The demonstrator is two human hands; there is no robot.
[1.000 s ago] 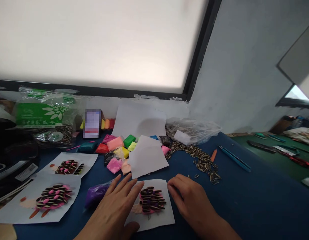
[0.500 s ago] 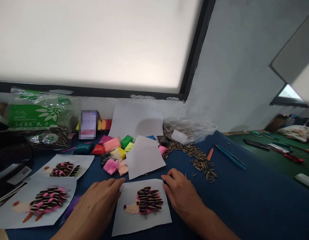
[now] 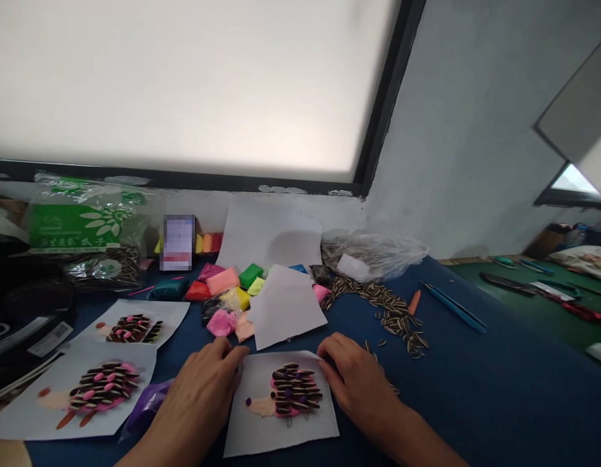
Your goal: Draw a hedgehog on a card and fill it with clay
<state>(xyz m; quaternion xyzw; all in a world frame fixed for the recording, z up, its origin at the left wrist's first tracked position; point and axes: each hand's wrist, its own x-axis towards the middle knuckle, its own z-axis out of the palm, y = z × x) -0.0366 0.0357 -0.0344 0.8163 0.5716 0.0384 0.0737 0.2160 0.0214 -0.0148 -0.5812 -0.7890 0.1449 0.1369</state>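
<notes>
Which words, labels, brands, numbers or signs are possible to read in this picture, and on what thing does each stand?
"瓜子": on the green panel of the clear bag; its other characters are too blurred.
Screen: pixelated, unreadable.
White label on the dark object at left: too small to read.

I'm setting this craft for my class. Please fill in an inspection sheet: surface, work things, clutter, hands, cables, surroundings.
Surface: blue tabletop, partly covered.
Work things: paper sheet with a seed-covered hedgehog; two similar pictures at left; loose striped seeds behind and to the right.
Clutter: coloured packets behind the sheet; purple packet beside the left forearm; blue pointed tool at right.
Left hand: at the sheet's top-left corner; grip unclear.
Right hand: at its top-right corner; grip unclear.
Cables: nothing seen for certain.
Surroundings: pale framed panel behind; green surface with tools at far right.
</notes>
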